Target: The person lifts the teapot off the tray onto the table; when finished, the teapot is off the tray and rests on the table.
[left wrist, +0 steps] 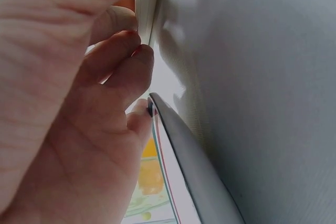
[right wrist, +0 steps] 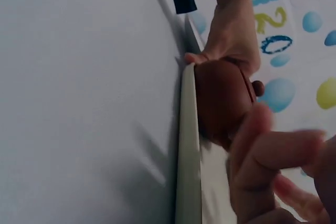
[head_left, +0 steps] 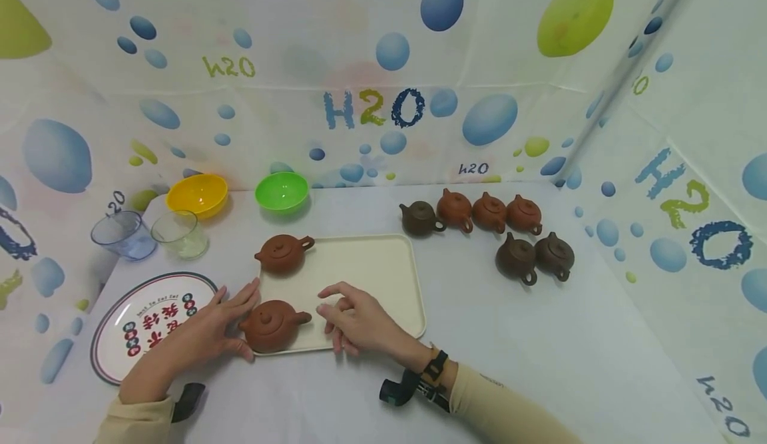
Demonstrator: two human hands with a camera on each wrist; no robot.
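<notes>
A reddish-brown clay teapot (head_left: pixel 272 326) stands at the near left corner of a cream tray (head_left: pixel 371 284); a second clay teapot (head_left: pixel 283 255) is at its far left corner. My left hand (head_left: pixel 218 327) lies along the near teapot's left side, fingers spread at the tray's edge; whether it touches the pot I cannot tell. To the right of that pot's handle, my right hand (head_left: pixel 359 317) hovers over the tray with loosely bent fingers and nothing in them. In the right wrist view the near teapot (right wrist: pixel 223 95) sits on the tray between both hands.
An oval lettered plate (head_left: pixel 120 317) lies left, partly under my left forearm. Behind it stand two glasses (head_left: pixel 126 237), a yellow bowl (head_left: pixel 198 194) and a green bowl (head_left: pixel 281 192). Several more teapots (head_left: pixel 490 212), reddish and dark brown, are grouped at the back right.
</notes>
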